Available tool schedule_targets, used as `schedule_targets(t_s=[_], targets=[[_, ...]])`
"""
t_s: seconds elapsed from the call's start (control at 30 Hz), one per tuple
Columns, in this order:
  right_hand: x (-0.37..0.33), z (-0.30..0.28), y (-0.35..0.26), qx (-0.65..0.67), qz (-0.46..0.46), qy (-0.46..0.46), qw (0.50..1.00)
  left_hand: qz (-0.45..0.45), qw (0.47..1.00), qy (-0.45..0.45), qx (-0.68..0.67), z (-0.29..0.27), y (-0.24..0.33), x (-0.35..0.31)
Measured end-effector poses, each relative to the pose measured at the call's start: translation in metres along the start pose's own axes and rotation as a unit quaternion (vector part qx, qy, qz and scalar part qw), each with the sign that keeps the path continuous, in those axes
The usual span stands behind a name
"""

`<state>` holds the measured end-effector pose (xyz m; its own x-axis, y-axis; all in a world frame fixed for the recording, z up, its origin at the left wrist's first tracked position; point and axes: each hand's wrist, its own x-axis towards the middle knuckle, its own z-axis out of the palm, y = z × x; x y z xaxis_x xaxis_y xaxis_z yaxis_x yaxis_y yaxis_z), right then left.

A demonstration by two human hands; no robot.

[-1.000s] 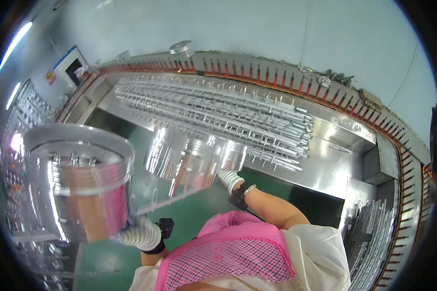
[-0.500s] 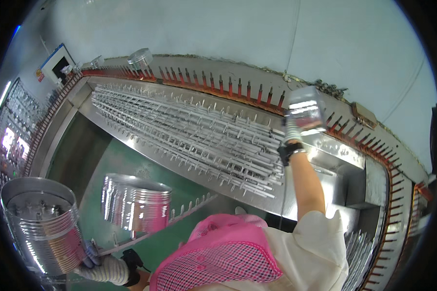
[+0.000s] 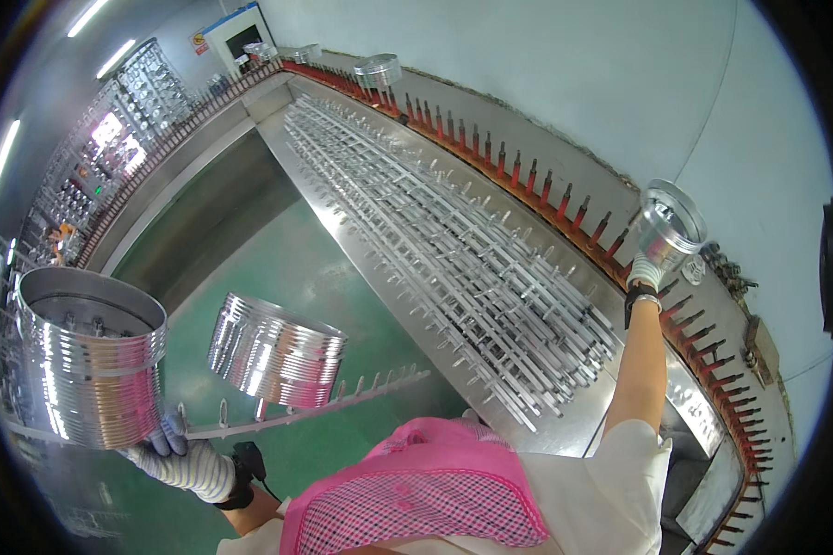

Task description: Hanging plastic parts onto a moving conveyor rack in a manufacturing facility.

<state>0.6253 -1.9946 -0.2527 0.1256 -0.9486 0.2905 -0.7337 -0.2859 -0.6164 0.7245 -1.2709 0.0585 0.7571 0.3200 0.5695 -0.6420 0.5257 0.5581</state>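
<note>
My right hand (image 3: 646, 272), in a striped knit glove, reaches out to the far right. It is closed on a shiny ribbed metal cylinder (image 3: 655, 242), whose open end faces up, over the row of red pegs (image 3: 578, 211). At the lower left my left hand (image 3: 178, 455), gloved alike, wraps round a long metal bar with small prongs (image 3: 292, 424). A large ribbed cylinder (image 3: 93, 370) rises next to that hand and hides part of the fingers. Further along the bar, another ribbed cylinder (image 3: 278, 356) sits tilted on a prong.
A pile of pronged metal bars (image 3: 453, 268) covers the steel bench (image 3: 333, 217). The peg row curves round behind it and down the right side. Two cylinders, one a wide metal cylinder (image 3: 378, 70), stand on far pegs. Loaded racks (image 3: 148, 88) hang at the back left.
The view has swung, so the bench and pegs sit at another slant. The right hand's cylinder was blurred and now shows its open top. The left hand keeps its hold on the bar.
</note>
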Motion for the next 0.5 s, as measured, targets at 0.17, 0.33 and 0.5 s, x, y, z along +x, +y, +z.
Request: schedule_targets(t_s=[0.17, 0.33, 0.5], targets=[[0.024, 0.022, 0.024, -0.234, -0.099, -0.037, 0.966, 0.028, 0.997, 0.067, 0.005, 0.005, 0.003, -0.003], [-0.077, -0.045, -0.113, -0.022, 0.055, -0.191, 0.980, 0.007, 0.988, 0.131, 0.083, -0.015, 0.005, -0.005], [-0.256, -0.070, -0.175, 0.122, -0.187, -0.250, 0.942, -0.050, 0.993, 0.099, 0.038, -0.044, -0.015, -0.003]])
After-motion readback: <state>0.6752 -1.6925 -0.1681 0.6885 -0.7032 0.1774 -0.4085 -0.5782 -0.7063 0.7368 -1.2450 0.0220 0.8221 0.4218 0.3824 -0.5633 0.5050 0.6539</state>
